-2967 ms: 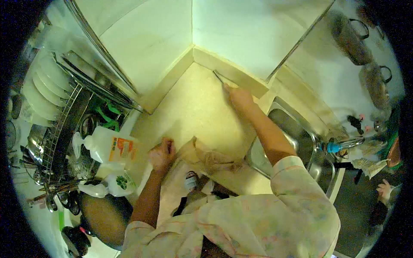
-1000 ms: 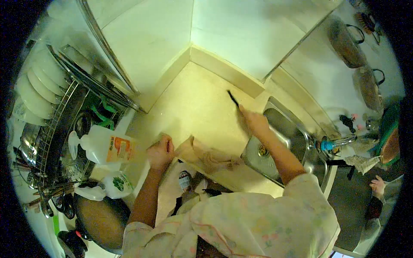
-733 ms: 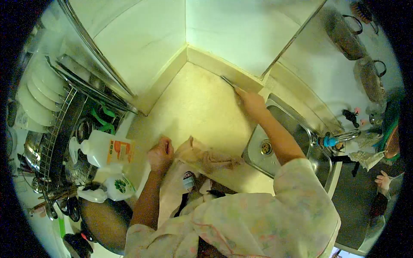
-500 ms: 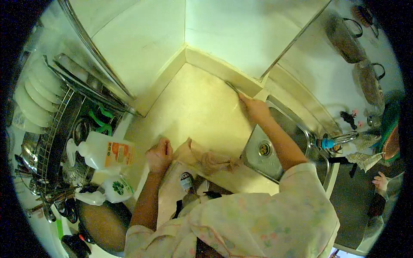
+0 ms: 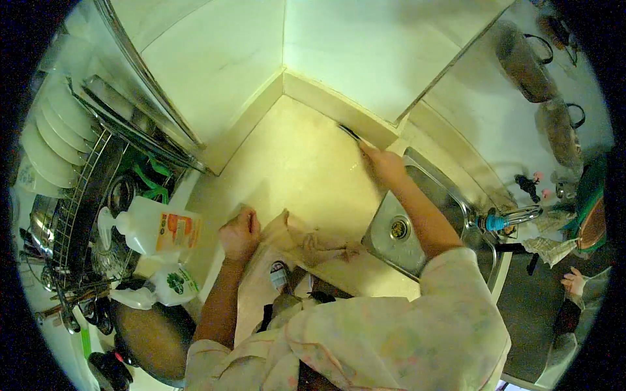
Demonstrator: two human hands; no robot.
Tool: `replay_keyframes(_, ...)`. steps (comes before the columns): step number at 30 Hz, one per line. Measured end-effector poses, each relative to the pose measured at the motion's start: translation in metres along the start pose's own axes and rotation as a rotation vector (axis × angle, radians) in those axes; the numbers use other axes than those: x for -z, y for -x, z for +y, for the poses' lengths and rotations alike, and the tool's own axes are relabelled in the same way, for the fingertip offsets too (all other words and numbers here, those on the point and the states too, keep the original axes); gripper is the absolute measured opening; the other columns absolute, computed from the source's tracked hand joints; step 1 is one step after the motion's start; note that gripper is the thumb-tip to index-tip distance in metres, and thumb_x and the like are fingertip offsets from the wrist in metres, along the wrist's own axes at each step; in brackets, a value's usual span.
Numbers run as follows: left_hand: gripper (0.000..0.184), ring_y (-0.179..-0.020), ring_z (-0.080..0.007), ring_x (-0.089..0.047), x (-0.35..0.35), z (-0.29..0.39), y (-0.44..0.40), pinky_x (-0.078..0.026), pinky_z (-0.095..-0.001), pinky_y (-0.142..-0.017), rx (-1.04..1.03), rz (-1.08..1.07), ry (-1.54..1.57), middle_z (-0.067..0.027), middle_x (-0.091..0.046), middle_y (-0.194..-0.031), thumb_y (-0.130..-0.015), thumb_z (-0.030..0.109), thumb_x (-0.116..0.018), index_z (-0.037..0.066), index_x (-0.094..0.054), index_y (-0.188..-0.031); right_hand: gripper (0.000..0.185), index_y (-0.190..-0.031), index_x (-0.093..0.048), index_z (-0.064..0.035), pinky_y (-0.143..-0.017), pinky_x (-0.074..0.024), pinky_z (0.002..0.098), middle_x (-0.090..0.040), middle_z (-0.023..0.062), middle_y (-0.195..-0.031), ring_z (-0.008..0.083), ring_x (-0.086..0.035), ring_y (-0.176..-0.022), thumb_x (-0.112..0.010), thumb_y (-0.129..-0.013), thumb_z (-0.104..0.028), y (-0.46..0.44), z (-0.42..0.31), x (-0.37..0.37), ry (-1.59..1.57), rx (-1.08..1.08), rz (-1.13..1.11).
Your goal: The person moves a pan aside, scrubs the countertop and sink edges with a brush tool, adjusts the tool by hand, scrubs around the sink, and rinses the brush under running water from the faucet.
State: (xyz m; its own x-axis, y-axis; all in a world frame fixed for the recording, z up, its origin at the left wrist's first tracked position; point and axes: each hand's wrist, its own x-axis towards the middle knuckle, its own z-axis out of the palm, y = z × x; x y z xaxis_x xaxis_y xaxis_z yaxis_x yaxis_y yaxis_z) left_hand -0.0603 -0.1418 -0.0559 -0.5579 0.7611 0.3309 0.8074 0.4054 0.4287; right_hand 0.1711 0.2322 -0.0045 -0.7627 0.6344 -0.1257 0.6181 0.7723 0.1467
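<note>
My right hand (image 5: pixel 388 166) is closed around a slim, dark, stick-like tool (image 5: pixel 349 131). The tool's end lies at the foot of the low backsplash, near the counter's back corner; its exact kind is too small to tell. Under that forearm is the steel sink (image 5: pixel 385 244) with its drain basket (image 5: pixel 400 229). My left hand (image 5: pixel 240 234) makes a fist above the front left of the cream counter (image 5: pixel 293 156). What it holds, if anything, is hidden. Crumpled beige cloth (image 5: pixel 319 246) lies along the counter's front edge, to the right of that fist.
Left of me stand a translucent bottle with an orange label (image 5: pixel 160 227), a spray bottle with a green label (image 5: pixel 173 285), a plate rack (image 5: pixel 78 189) and a large pan (image 5: pixel 153 332). A tap (image 5: pixel 499 221) rises at right. Another hand (image 5: pixel 574 281) shows at the right edge.
The slim tool shows more clearly, its far end shifted slightly left. My right hand has moved only slightly, and my left fist stays nearly in place.
</note>
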Motion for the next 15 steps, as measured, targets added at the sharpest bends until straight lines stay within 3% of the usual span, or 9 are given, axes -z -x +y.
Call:
replay_keyframes(1,0.011,-0.054,-0.0278,-0.064,0.0,0.002,0.002,-0.052,-0.0412,-0.052,0.003,0.007,0.0,-0.0072,-0.064,-0.066,-0.087,0.02,-0.067,0.016,-0.06,-0.093,0.064,-0.151,-0.038,-0.0352,-0.065,-0.0559,0.0465,-0.07,0.0171,-0.094,0.0333,-0.07,-0.078,-0.051,-0.093,-0.011,-0.021,-0.014,0.004,0.043,-0.008,-0.046)
replay_keyframes(4,0.01,-0.055,-0.0275,-0.065,0.009,0.001,-0.001,-0.052,-0.0415,-0.053,0.014,0.001,-0.014,-0.0073,-0.064,-0.066,-0.086,0.02,-0.067,0.016,-0.06,-0.093,0.063,-0.151,-0.039,-0.035,-0.066,-0.0559,0.0469,-0.071,0.0162,-0.092,0.0341,-0.07,-0.078,-0.051,-0.094,-0.011,-0.019,-0.035,0.027,-0.109,0.04,0.111)
replay_keyframes(9,0.01,-0.056,-0.028,-0.065,0.015,0.012,-0.005,-0.053,-0.0423,-0.055,0.015,0.01,-0.001,-0.0076,-0.063,-0.065,-0.086,0.02,-0.068,0.016,-0.06,-0.091,0.061,-0.15,-0.042,-0.034,-0.066,-0.0558,0.0479,-0.071,0.0171,-0.09,0.0356,-0.07,-0.079,-0.052,-0.094,-0.013,0.045,0.02,0.019,-0.115,-0.108,-0.061)
replay_keyframes(15,0.009,-0.057,-0.0286,-0.065,-0.004,-0.001,0.0,-0.053,-0.0424,-0.055,-0.023,0.065,0.007,-0.0085,-0.064,-0.066,-0.086,0.019,-0.068,0.016,-0.06,-0.091,0.053,-0.147,-0.046,-0.0316,-0.074,-0.0552,0.0486,-0.069,0.0221,-0.091,0.0388,-0.069,-0.086,-0.048,-0.096,-0.016,-0.027,-0.013,0.02,-0.14,0.07,0.052)
